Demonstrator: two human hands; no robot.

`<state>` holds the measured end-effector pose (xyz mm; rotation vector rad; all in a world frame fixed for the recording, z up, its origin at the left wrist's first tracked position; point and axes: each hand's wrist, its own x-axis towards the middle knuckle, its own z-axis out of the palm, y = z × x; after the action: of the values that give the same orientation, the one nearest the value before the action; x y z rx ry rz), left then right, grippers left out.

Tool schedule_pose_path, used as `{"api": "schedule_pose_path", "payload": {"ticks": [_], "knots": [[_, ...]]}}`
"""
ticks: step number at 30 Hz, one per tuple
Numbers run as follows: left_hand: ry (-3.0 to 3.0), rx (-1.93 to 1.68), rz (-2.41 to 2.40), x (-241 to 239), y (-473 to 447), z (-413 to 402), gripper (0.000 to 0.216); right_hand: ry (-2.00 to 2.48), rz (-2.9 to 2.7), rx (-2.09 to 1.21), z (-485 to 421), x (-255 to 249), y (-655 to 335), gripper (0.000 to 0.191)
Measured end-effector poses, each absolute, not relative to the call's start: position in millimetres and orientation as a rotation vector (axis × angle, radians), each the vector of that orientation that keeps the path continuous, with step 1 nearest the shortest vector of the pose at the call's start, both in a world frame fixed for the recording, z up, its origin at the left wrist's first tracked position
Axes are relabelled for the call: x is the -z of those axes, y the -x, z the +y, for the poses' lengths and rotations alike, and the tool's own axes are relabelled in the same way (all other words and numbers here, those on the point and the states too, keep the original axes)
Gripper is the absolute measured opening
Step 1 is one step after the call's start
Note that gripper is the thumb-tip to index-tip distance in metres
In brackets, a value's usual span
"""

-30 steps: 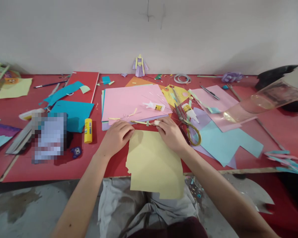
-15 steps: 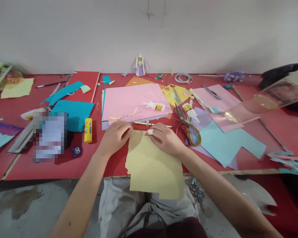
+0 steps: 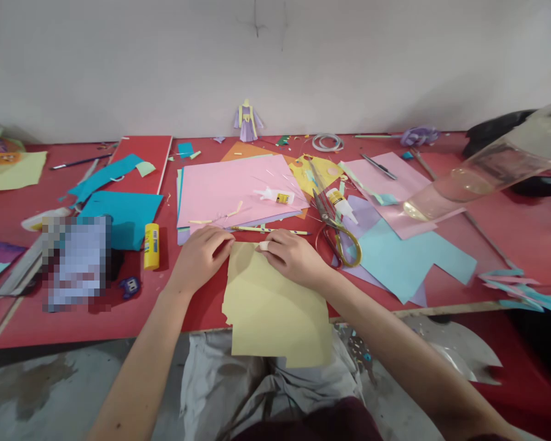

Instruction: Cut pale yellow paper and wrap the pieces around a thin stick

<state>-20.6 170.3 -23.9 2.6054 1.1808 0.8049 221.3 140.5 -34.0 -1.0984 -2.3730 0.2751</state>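
Observation:
A sheet of pale yellow paper (image 3: 278, 306) lies at the table's front edge, its near part jutting out over my lap. Its left side is unevenly cut and its lower edge is stepped. My left hand (image 3: 202, 257) is closed, thumb and forefinger pinched at the sheet's far left corner. Along the same far edge, my right hand (image 3: 294, 257) is closed with curled fingers on the paper; one finger has a white wrap. Both sets of fingertips are partly hidden. Just beyond the hands lies a thin brush-like stick (image 3: 270, 230). Scissors (image 3: 337, 229) rest right of my right hand.
Pink sheets (image 3: 224, 184) carry a small glue bottle (image 3: 275, 196); another glue bottle (image 3: 341, 205) lies by the scissors. A glue stick (image 3: 151, 246) stands left. A paper doll figure (image 3: 247, 121) leans at the wall. A clear bottle (image 3: 468, 177) is at right.
The view has swung slightly to the right, so most things sit further left in the picture. Both hands stay at the yellow paper's far edge, with little visible movement.

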Motion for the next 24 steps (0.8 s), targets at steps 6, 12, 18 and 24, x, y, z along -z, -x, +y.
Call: {"api": "schedule_pose_path", "payload": {"ticks": [6,12,18,24], "knots": [[-2.602,-0.804,1.186,23.3,21.1,170.0,0.014,1.113,-2.365,-0.307,140.1,33.1,-220.7,0.022],[-2.596,-0.804,1.191,23.8,22.1,169.1,0.015,1.113,-2.353,-0.324,141.8,33.3,-220.7,0.019],[-2.594,-0.786,1.191,24.1,21.5,169.0,0.016,1.110,-2.355,-0.329,143.0,34.4,-220.8,0.018],[-2.609,-0.777,1.186,22.8,21.6,169.2,0.015,1.116,-2.343,-0.341,142.4,33.1,-220.4,0.020]]}}
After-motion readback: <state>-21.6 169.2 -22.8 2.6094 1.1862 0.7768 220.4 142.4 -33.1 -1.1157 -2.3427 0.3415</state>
